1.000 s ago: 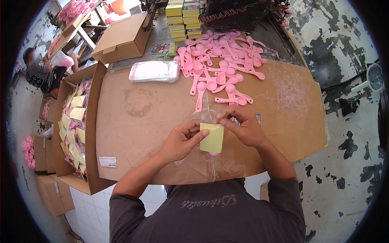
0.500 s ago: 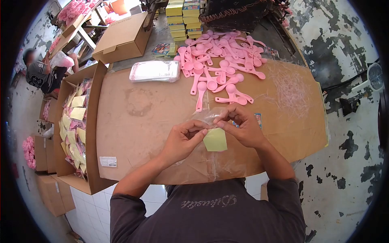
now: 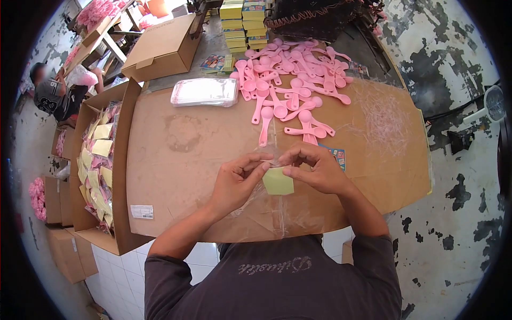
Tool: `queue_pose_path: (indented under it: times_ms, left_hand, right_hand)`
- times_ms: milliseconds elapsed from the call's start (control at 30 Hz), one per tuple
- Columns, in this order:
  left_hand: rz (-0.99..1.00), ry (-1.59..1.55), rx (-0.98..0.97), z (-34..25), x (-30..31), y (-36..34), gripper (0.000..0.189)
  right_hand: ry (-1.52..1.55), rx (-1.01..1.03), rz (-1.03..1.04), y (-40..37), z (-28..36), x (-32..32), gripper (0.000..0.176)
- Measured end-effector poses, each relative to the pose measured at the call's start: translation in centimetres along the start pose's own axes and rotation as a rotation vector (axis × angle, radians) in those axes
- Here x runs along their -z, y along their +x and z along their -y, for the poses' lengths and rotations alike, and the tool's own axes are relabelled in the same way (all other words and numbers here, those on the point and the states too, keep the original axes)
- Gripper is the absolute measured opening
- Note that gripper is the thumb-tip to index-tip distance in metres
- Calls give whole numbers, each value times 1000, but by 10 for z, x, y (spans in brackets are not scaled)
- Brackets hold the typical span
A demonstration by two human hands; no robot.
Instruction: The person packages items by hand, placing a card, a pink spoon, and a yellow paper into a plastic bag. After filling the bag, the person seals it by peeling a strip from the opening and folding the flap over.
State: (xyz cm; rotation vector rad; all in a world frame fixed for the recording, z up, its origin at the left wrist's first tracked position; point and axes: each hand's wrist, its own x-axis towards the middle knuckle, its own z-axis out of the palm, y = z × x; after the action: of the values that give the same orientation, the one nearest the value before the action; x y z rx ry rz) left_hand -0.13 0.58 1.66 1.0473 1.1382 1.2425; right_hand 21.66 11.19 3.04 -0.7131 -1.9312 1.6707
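Observation:
A clear plastic bag [image 3: 272, 160] with a pale yellow-green card [image 3: 278, 182] at its lower end lies between my hands. My left hand [image 3: 238, 178] pinches the bag's edge from the left, thumb against fingers. From the right, my right hand [image 3: 314, 169] is pinched on the bag beside the card's upper corner; the exact grip is partly hidden by the fingers. Beyond my right hand, a colourful printed card [image 3: 339, 156] shows on the cardboard. Many pink measuring spoons [image 3: 265, 130] lie piled just past my hands.
A stack of clear bags [image 3: 205, 93] sits left of the spoons. At left stands an open carton [image 3: 124, 176] of packed bags. Card stacks [image 3: 233, 26] and a closed box [image 3: 160, 48] are at the back. Plastic shreds [image 3: 386, 120] lie right. A person [image 3: 50, 90] sits far left.
The bag and yellow-green card have shifted slightly left, the card tilting a little. My right hand has moved slightly down and more of the printed card beyond it is visible.

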Motion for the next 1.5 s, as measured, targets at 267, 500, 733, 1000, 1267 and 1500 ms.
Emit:
queue_pose_path:
  times_ms: [267, 500, 733, 1000, 1267, 1500]
  left_hand:
    - [-13, -66, -36, 2, -2, 2, 28]
    - [14, 63, -37, 8, 6, 5, 27]
    - [14, 143, -19, 7, 6, 5, 28]
    - [14, 44, 51, 9, 8, 8, 27]
    - [13, 67, 29, 8, 15, 6, 21]
    - [103, 10, -35, 17, 26, 8, 22]
  right_hand:
    - [174, -97, -68, 0, -7, 4, 20]
    - [208, -142, -38, 1, -10, 10, 21]
    - [247, -161, -50, 2, -14, 8, 19]
    - [275, -182, -40, 2, -19, 11, 17]
    - [196, -34, 31, 4, -22, 17, 17]
    - [206, -44, 85, 3, -20, 25, 17]
